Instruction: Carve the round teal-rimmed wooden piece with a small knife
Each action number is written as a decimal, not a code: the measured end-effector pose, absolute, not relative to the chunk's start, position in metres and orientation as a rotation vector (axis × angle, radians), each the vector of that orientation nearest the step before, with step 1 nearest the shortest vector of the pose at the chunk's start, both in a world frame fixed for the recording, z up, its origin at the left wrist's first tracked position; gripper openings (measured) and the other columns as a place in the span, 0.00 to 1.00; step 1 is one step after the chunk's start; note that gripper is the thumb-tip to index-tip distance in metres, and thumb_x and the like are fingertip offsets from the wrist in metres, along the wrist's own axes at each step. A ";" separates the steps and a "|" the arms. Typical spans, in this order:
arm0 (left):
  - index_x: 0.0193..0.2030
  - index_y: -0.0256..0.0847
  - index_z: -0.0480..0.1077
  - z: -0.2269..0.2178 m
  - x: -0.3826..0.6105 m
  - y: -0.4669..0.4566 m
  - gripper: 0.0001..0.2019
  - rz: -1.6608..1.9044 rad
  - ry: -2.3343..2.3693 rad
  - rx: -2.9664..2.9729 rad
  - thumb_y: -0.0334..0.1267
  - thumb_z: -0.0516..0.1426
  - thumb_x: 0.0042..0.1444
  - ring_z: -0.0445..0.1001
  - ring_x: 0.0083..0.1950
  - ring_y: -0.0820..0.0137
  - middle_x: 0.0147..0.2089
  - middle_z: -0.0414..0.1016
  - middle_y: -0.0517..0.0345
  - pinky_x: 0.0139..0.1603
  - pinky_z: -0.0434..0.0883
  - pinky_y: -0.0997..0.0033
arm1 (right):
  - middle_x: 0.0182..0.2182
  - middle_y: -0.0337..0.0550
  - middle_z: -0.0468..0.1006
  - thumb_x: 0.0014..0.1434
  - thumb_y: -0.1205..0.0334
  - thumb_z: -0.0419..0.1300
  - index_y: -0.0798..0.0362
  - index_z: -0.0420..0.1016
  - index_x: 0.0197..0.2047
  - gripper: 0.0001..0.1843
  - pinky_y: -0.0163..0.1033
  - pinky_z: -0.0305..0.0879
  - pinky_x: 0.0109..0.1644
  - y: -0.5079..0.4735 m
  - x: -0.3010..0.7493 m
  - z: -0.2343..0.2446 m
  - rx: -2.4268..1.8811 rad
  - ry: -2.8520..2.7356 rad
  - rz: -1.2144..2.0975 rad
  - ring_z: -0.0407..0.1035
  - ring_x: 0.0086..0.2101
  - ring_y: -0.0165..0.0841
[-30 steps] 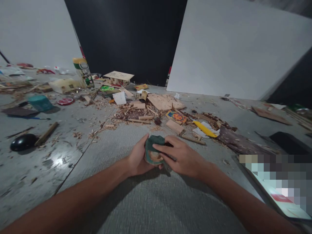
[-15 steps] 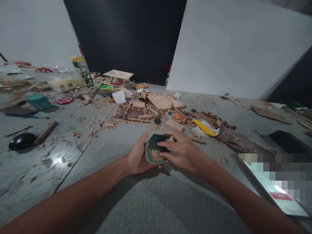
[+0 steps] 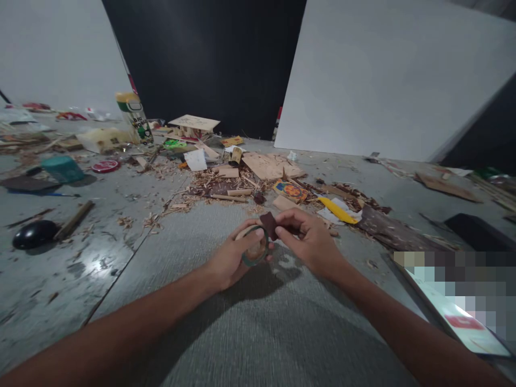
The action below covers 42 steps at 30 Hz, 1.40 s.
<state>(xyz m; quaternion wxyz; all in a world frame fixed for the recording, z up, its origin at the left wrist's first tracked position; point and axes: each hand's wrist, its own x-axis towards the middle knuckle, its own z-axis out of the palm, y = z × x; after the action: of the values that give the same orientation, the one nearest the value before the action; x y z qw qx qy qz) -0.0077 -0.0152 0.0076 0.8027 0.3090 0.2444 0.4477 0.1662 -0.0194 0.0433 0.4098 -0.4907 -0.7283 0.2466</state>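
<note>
My left hand (image 3: 229,258) grips a small round wooden disc with a dark green rim (image 3: 255,248), its brown face turned toward me. My right hand (image 3: 312,242) pinches a small dark brown piece, like folded sandpaper (image 3: 269,224), against the disc's upper right edge. Both hands hover just above the grey table (image 3: 250,333), in front of a heap of wood shavings and scraps (image 3: 226,185).
A yellow strip (image 3: 337,210) and a painted tile (image 3: 290,190) lie past my right hand. Left side: a black oval object (image 3: 34,234), a wooden stick (image 3: 74,219), a teal cup (image 3: 62,168), a can (image 3: 135,118). A black pad (image 3: 478,231) sits right.
The green cloth-like wrap that covered the disc is gone from view; the disc now shows its rim and face. My right hand has shifted from flat over it to pinching a brown piece at its edge.
</note>
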 end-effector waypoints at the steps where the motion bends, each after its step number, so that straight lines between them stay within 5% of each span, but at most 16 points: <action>1: 0.44 0.40 0.70 0.008 -0.006 -0.017 0.17 0.993 0.566 0.673 0.38 0.68 0.48 0.76 0.36 0.68 0.36 0.76 0.56 0.36 0.73 0.68 | 0.31 0.42 0.82 0.57 0.65 0.59 0.51 0.72 0.40 0.06 0.37 0.69 0.31 -0.020 0.165 0.042 -1.240 -1.786 0.709 0.75 0.29 0.33; 6: 0.40 0.39 0.70 0.011 -0.002 -0.019 0.17 1.105 0.701 0.685 0.38 0.69 0.45 0.75 0.32 0.71 0.33 0.77 0.59 0.35 0.74 0.71 | 0.35 0.43 0.83 0.55 0.61 0.62 0.50 0.72 0.49 0.17 0.39 0.74 0.35 -0.025 0.157 0.035 -1.195 -1.628 1.053 0.78 0.33 0.34; 12: 0.40 0.39 0.71 0.010 -0.002 -0.019 0.15 1.103 0.685 0.660 0.36 0.68 0.47 0.74 0.31 0.73 0.32 0.76 0.60 0.33 0.72 0.74 | 0.26 0.40 0.79 0.58 0.60 0.60 0.52 0.76 0.31 0.07 0.38 0.70 0.33 -0.022 0.162 0.040 -1.268 -1.772 0.986 0.74 0.27 0.33; 16: 0.41 0.37 0.73 0.006 -0.001 -0.014 0.10 1.084 0.614 0.583 0.42 0.61 0.58 0.75 0.35 0.70 0.36 0.77 0.56 0.40 0.74 0.68 | 0.25 0.40 0.77 0.58 0.61 0.60 0.52 0.75 0.31 0.06 0.36 0.64 0.30 -0.018 0.166 0.038 -1.341 -1.818 0.796 0.70 0.27 0.32; 19: 0.36 0.34 0.75 0.004 0.000 -0.009 0.18 1.019 0.591 0.565 0.47 0.51 0.66 0.76 0.38 0.67 0.33 0.77 0.52 0.44 0.73 0.67 | 0.25 0.39 0.75 0.58 0.62 0.59 0.52 0.71 0.30 0.06 0.36 0.61 0.29 -0.021 0.161 0.032 -1.384 -1.831 0.765 0.68 0.26 0.31; 24: 0.37 0.37 0.75 0.003 0.000 -0.009 0.19 1.070 0.515 0.575 0.50 0.52 0.66 0.77 0.43 0.65 0.35 0.78 0.53 0.47 0.71 0.68 | 0.21 0.38 0.72 0.62 0.62 0.55 0.51 0.67 0.28 0.10 0.36 0.58 0.27 -0.026 0.149 0.029 -1.416 -1.843 0.830 0.65 0.23 0.30; 31: 0.39 0.38 0.75 -0.002 0.000 -0.010 0.10 1.072 0.439 0.602 0.43 0.57 0.63 0.76 0.41 0.69 0.34 0.77 0.56 0.47 0.71 0.71 | 0.27 0.40 0.75 0.61 0.65 0.55 0.53 0.70 0.33 0.06 0.37 0.59 0.31 -0.025 0.149 0.026 -1.367 -1.878 0.722 0.67 0.28 0.32; 36: 0.40 0.37 0.75 -0.003 -0.001 -0.008 0.14 1.008 0.451 0.582 0.43 0.53 0.66 0.77 0.43 0.66 0.36 0.79 0.53 0.48 0.73 0.66 | 0.29 0.39 0.76 0.61 0.67 0.56 0.51 0.72 0.41 0.06 0.38 0.65 0.35 -0.022 0.154 0.024 -1.208 -1.843 0.709 0.70 0.30 0.32; 42: 0.42 0.36 0.75 0.000 -0.002 -0.005 0.19 0.943 0.462 0.559 0.43 0.46 0.68 0.78 0.38 0.65 0.34 0.79 0.50 0.41 0.75 0.64 | 0.25 0.36 0.72 0.59 0.61 0.58 0.50 0.73 0.38 0.04 0.33 0.59 0.24 -0.013 0.161 0.026 -1.143 -1.589 1.065 0.63 0.22 0.27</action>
<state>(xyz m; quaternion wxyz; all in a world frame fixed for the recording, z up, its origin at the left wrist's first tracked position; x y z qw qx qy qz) -0.0020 -0.0050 0.0001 0.8283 0.2634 0.2174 0.4441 0.1608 -0.0125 0.0257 0.4408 -0.4605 -0.6401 0.4289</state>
